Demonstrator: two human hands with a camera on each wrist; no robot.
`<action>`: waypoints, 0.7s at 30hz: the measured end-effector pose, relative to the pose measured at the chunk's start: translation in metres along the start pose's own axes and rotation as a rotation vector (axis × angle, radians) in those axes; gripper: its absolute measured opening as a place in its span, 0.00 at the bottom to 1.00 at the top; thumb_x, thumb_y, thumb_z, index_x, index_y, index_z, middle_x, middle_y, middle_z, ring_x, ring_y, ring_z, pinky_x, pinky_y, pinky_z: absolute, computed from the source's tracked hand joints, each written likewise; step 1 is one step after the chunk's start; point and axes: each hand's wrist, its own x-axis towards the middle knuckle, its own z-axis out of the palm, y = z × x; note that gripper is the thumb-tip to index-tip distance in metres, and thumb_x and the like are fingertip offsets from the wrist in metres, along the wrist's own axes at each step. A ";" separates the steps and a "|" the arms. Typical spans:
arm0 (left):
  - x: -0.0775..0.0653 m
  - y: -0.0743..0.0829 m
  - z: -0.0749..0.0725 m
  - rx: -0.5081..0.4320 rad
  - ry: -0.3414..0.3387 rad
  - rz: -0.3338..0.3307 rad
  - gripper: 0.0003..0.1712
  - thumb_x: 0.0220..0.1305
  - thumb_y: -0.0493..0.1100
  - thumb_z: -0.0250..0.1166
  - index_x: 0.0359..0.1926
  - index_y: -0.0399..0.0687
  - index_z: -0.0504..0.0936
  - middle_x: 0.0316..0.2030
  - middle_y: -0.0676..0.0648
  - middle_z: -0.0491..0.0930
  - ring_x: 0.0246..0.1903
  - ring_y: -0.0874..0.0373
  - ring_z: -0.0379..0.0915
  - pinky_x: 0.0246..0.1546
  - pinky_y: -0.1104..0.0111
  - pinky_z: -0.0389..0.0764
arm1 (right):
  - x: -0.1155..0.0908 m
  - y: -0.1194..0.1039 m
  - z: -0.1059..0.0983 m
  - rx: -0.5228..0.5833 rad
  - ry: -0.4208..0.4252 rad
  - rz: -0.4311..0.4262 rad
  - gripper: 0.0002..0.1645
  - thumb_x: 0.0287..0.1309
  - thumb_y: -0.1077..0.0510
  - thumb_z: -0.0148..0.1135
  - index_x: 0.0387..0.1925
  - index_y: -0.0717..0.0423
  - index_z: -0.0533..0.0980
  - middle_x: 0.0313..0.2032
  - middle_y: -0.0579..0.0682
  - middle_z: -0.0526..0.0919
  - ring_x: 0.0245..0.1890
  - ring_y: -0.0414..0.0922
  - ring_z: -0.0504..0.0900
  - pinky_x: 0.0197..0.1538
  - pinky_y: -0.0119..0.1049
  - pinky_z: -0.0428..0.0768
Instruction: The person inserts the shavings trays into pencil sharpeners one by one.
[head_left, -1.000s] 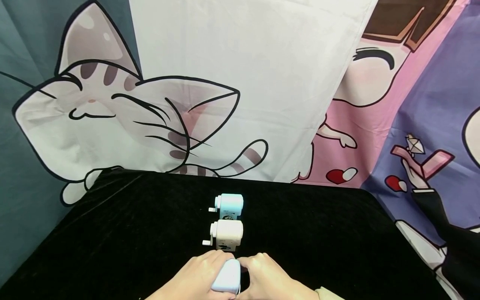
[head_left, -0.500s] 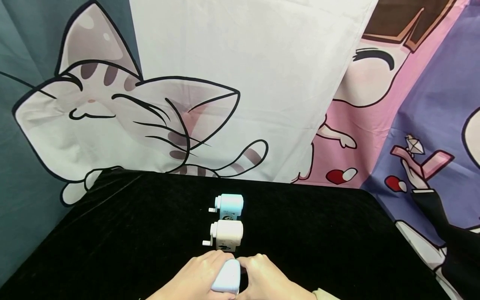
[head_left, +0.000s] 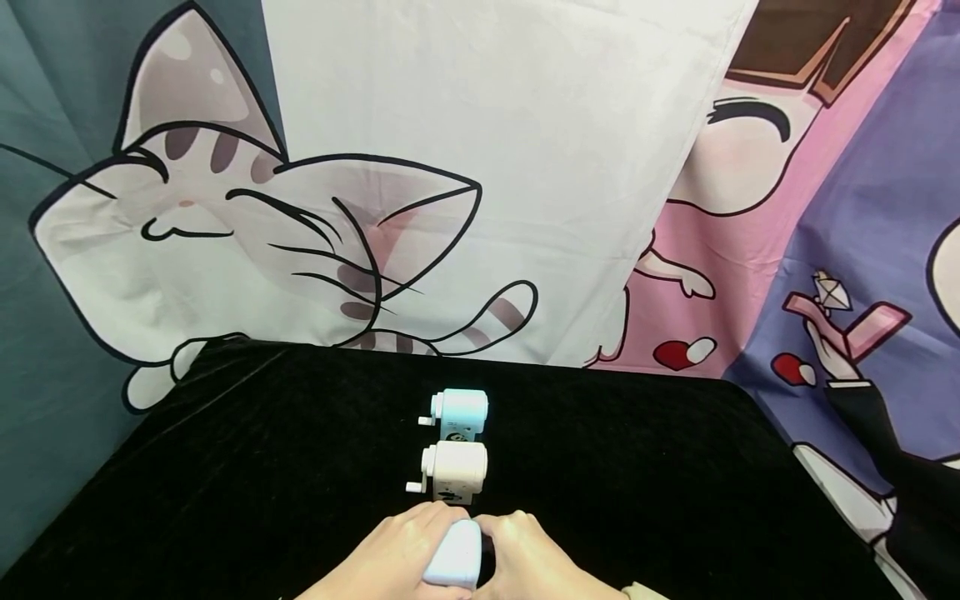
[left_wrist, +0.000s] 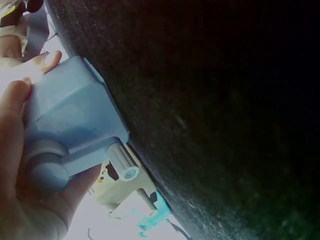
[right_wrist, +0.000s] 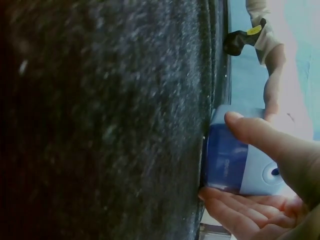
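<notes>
A pale blue hand-crank pencil sharpener (head_left: 455, 553) stands on the black cloth at the near middle of the head view. My left hand (head_left: 390, 557) grips it from the left, its thumb and fingers on opposite sides of the body in the left wrist view, where the crank handle (left_wrist: 123, 163) points outward. From the right, my right hand (head_left: 529, 560) holds the same sharpener between thumb and fingers. The right wrist view shows its darker blue shavings drawer (right_wrist: 226, 159) and the round pencil hole (right_wrist: 273, 173). Part of the body is hidden behind the hands.
Directly beyond the hands stands a cream crank sharpener (head_left: 459, 468), with a turquoise one (head_left: 462, 410) behind it in line. Both cranks face left. Black velvety cloth (head_left: 660, 483) covers the table, and a printed cartoon curtain (head_left: 480, 100) hangs at the back.
</notes>
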 end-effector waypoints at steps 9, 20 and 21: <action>0.001 0.001 0.000 -0.003 -0.008 -0.012 0.30 0.52 0.67 0.60 0.47 0.52 0.70 0.37 0.60 0.72 0.36 0.69 0.66 0.33 0.75 0.73 | 0.000 -0.002 0.000 0.051 -0.007 0.048 0.30 0.35 0.41 0.72 0.40 0.50 0.75 0.33 0.37 0.81 0.31 0.30 0.76 0.34 0.26 0.77; -0.001 0.002 0.001 -0.013 -0.009 -0.027 0.30 0.51 0.66 0.61 0.47 0.51 0.71 0.38 0.61 0.73 0.36 0.69 0.66 0.34 0.73 0.74 | -0.001 -0.002 0.000 0.025 -0.002 0.027 0.30 0.36 0.40 0.71 0.42 0.51 0.75 0.34 0.37 0.81 0.31 0.29 0.76 0.34 0.24 0.76; -0.001 0.002 0.001 -0.012 -0.003 -0.023 0.30 0.51 0.66 0.62 0.47 0.51 0.71 0.38 0.61 0.73 0.36 0.69 0.66 0.34 0.73 0.74 | -0.001 -0.002 0.000 0.014 -0.003 0.020 0.30 0.37 0.40 0.71 0.41 0.51 0.75 0.33 0.37 0.81 0.31 0.29 0.76 0.33 0.24 0.76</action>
